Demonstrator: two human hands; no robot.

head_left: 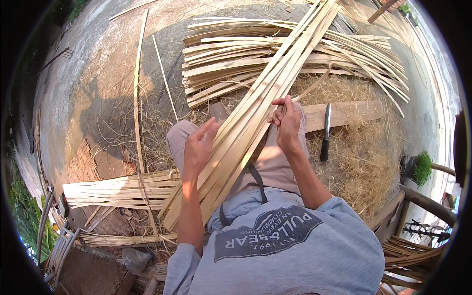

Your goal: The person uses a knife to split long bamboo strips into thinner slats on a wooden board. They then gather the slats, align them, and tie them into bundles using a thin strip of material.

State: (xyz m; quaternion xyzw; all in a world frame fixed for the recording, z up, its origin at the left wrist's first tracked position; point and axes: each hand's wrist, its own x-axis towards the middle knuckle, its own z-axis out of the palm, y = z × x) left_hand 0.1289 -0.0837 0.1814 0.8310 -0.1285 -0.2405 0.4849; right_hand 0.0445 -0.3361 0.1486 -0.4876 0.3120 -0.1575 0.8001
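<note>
A long bundle of pale bamboo strips [250, 118] lies slanting across my lap, its far end over other strips. At its left edge is my left hand [199, 147], fingers bent together near the thumb. My right hand [288, 120] is raised at the bundle's right side, its fingers curled in a pinch. What either hand holds, if anything, is too small to make out. A thin loose strip [314, 84] sticks out beyond the right hand. To the right, a knife [326, 132] with a black handle rests across a flat wooden board [354, 114].
Larger heaps of bamboo strips [226, 59] lie ahead, and another bundle [118, 191] is at the left. Fine shavings [364, 162] cover the ground on the right. A long single strip [138, 93] lies left of my knee. A clear plastic container [136, 259] sits at lower left.
</note>
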